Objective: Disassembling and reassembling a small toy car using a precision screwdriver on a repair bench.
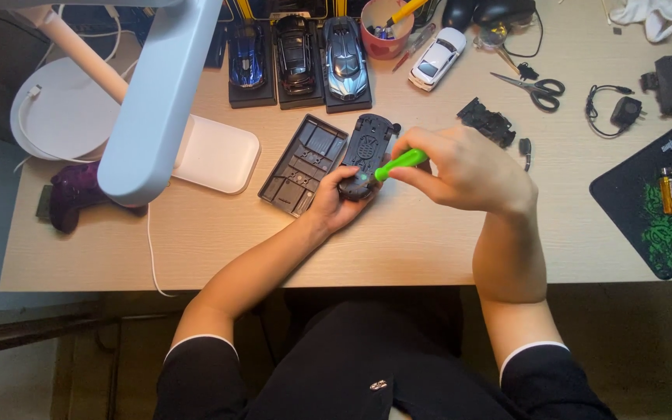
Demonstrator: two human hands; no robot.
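Observation:
A dark toy car chassis (369, 144) lies upside down on the wooden desk (398, 241), underside facing up. My left hand (336, 204) grips its near end from below. My right hand (464, 169) holds a green-handled screwdriver (402, 163), and the tip points down-left into the near end of the chassis, where my left fingers meet it. A grey plastic display base (302, 163) lies flat just left of the chassis.
Three model cars on black bases (297, 54) line the back, beside a pink cup of tools (385, 31) and a white toy car (437, 56). Scissors (537, 87), a black car part (488, 120), a charger (620, 110), a mouse pad (655, 202) sit right. A white lamp (157, 93) overhangs the left.

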